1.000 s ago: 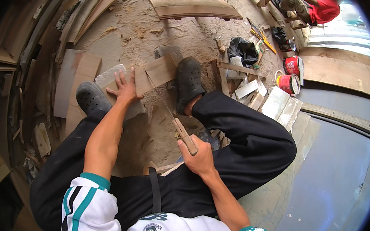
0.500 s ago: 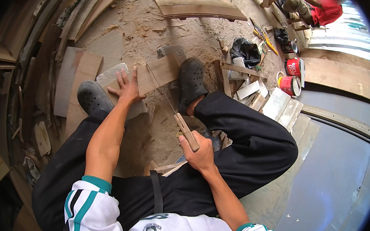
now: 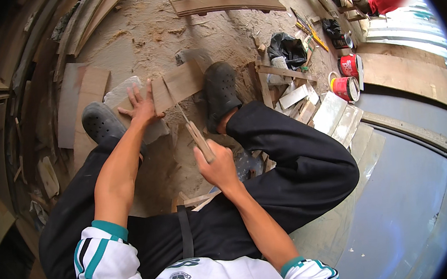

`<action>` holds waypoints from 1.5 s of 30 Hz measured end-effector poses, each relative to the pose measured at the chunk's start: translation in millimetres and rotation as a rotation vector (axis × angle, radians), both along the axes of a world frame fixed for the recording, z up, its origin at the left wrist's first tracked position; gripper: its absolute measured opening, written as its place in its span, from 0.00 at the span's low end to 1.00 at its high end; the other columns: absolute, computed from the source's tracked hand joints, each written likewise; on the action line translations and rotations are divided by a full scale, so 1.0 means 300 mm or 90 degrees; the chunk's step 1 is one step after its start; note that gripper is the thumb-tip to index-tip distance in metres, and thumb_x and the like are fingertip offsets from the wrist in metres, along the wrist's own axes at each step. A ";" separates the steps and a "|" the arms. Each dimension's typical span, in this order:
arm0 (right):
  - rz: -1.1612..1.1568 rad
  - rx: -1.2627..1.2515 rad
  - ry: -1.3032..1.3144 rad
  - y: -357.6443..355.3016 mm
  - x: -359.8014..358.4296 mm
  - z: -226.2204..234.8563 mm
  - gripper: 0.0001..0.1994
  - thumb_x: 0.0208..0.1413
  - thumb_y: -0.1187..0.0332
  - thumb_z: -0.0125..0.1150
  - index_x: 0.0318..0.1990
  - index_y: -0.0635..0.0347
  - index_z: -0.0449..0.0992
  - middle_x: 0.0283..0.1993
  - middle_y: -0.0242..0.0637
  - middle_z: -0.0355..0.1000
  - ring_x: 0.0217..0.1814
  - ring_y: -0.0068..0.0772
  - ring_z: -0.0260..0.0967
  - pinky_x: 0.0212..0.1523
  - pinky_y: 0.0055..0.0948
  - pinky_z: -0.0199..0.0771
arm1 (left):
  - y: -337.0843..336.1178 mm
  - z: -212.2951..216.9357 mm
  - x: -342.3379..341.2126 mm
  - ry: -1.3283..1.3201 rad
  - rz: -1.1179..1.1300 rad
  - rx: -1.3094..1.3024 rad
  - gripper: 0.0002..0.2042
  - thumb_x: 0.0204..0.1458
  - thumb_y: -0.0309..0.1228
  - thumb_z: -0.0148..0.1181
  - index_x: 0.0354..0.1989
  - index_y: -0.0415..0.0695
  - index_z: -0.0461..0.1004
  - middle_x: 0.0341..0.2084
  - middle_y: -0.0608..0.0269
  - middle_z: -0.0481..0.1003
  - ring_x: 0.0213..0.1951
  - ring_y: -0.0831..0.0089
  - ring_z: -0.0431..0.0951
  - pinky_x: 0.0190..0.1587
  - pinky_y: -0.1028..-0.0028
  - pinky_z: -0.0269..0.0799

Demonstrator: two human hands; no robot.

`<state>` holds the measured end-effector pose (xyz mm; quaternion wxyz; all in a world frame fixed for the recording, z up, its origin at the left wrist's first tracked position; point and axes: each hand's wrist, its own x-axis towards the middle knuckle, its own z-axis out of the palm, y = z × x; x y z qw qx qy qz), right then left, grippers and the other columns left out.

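Left of centre in the frame, my left shoe (image 3: 102, 121) sat just beside a pale block (image 3: 123, 90) with one end of the board (image 3: 184, 81) over it. My left hand (image 3: 142, 106) lay on that end, fingers spread, palm down, gripping nothing. Board was upper centre, thin and flat. My read: light, stiff, dry rather than slippery; could rock or slide if pressed off the block, edges could splinter. Best hold: flat palm above the block, clear of the blade (image 3: 180, 109). Next along, the saw (image 3: 192, 130) slanted down mid-frame, narrow blade across the board; couldn't tell whether the teeth were in the wood. Blade looked whippy, likely to bend if twisted; wooden handle (image 3: 201, 142) looked grippy, the place to hold. My right hand (image 3: 217, 164), centre, had its fingers wrapped round it. Right shoe (image 3: 220, 86) stood by the board's other end; contact unclear.
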<state>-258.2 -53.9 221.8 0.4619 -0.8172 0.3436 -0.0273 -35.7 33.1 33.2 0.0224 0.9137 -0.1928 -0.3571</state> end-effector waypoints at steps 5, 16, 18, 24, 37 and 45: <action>-0.028 0.097 0.006 0.024 -0.060 0.094 0.11 0.55 0.67 0.61 0.28 0.67 0.72 0.24 0.57 0.70 0.29 0.65 0.70 0.29 0.47 0.70 | 0.048 0.000 0.015 -0.025 0.003 0.018 0.66 0.34 0.48 0.78 0.73 0.74 0.26 0.74 0.49 0.24 0.74 0.45 0.22 0.57 0.19 0.33; -0.030 0.069 -0.018 0.012 -0.115 0.029 0.11 0.52 0.70 0.61 0.24 0.66 0.69 0.22 0.55 0.68 0.25 0.60 0.70 0.26 0.44 0.67 | 0.031 -0.009 0.015 -0.027 0.000 0.016 0.66 0.35 0.48 0.78 0.73 0.72 0.25 0.74 0.47 0.24 0.73 0.43 0.22 0.57 0.18 0.34; -0.025 0.068 -0.035 0.017 -0.092 0.004 0.10 0.53 0.68 0.60 0.26 0.66 0.71 0.22 0.57 0.70 0.27 0.63 0.70 0.27 0.47 0.69 | 0.039 -0.007 0.015 -0.032 0.004 0.014 0.66 0.35 0.48 0.78 0.73 0.72 0.25 0.74 0.47 0.24 0.73 0.43 0.22 0.57 0.18 0.34; -0.038 0.086 0.024 -0.023 0.012 -0.077 0.14 0.56 0.61 0.62 0.29 0.64 0.72 0.23 0.55 0.71 0.27 0.61 0.72 0.29 0.46 0.70 | -0.006 -0.018 -0.009 -0.014 -0.002 0.006 0.65 0.35 0.47 0.78 0.73 0.72 0.26 0.74 0.46 0.26 0.73 0.43 0.22 0.58 0.19 0.32; -0.066 0.136 0.025 0.024 -0.044 -0.058 0.20 0.63 0.60 0.49 0.25 0.69 0.69 0.23 0.59 0.66 0.28 0.65 0.65 0.29 0.48 0.63 | -0.003 -0.025 -0.002 -0.025 -0.013 0.019 0.66 0.32 0.48 0.79 0.74 0.71 0.29 0.73 0.45 0.24 0.73 0.43 0.23 0.57 0.18 0.34; -0.046 0.115 0.046 -0.009 0.040 -0.135 0.18 0.62 0.60 0.50 0.28 0.67 0.75 0.26 0.60 0.71 0.32 0.67 0.70 0.32 0.52 0.68 | -0.003 -0.025 -0.004 -0.025 -0.016 -0.002 0.65 0.32 0.47 0.79 0.74 0.70 0.31 0.73 0.44 0.24 0.73 0.43 0.22 0.57 0.18 0.35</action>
